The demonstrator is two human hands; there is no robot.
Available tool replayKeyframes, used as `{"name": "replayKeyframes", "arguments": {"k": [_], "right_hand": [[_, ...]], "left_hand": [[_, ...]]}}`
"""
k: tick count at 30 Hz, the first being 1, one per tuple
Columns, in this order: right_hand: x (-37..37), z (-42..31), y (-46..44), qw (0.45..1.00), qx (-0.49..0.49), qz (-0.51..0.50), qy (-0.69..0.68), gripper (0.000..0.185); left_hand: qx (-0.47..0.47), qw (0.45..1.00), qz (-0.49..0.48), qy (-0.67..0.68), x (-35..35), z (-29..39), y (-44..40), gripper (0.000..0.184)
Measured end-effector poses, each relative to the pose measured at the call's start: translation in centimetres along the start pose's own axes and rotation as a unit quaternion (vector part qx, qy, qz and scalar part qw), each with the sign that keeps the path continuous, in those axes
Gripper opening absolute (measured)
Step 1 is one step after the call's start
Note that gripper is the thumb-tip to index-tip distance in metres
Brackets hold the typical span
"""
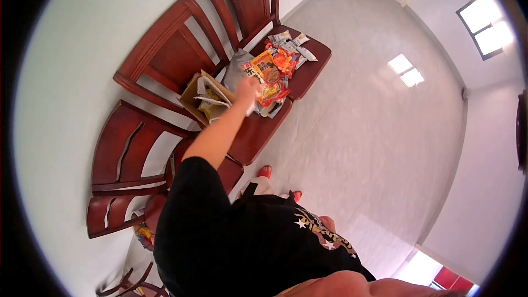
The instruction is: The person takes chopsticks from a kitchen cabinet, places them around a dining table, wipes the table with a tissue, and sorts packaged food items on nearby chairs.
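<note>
My left hand (248,89) reaches out over a row of wooden chairs. Its fingers are closed on the near edge of a yellow-and-orange snack packet (265,70) with dark printing. Under and beside this packet lie red-orange snack packets (285,61). Just left of the hand is a grey plastic bag (235,69), and nearer to me an open cardboard box (192,94) with white and yellow contents. Part of my right hand (328,223) shows beyond the front of my black shirt, low in the view; its fingers are hidden.
White packets (301,47) lie on the farthest chair seat (316,69). Several dark-red chairs (159,49) line the wall. A bag with colourful packets (144,236) is below the near chairs. Pale glossy floor (352,132) stretches to the right.
</note>
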State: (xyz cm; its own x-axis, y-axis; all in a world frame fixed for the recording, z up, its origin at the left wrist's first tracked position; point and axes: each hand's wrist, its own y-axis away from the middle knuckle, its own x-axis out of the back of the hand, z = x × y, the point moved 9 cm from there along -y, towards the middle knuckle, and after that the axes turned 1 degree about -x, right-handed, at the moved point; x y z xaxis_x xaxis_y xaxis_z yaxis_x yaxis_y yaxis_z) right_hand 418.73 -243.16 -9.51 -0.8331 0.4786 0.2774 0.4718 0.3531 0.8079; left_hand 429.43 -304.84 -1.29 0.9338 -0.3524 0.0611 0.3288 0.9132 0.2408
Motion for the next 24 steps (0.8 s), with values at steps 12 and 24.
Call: {"name": "replayKeyframes", "arguments": {"k": [12, 24], "right_hand": [[0.3, -2.0, -0.6, 0.994, 0.068, -0.054, 0.066, 0.024], [5.9, 5.1, -1.9, 0.905, 0.294, -0.034, 0.304, 0.027]], "left_hand": [[0.005, 0.813, -0.297, -0.501, -9.6, -36.2, 25.1, 0.030], [0.062, 0.867, -0.205, -0.449, -8.4, -19.2, 22.5, 0.020]]}}
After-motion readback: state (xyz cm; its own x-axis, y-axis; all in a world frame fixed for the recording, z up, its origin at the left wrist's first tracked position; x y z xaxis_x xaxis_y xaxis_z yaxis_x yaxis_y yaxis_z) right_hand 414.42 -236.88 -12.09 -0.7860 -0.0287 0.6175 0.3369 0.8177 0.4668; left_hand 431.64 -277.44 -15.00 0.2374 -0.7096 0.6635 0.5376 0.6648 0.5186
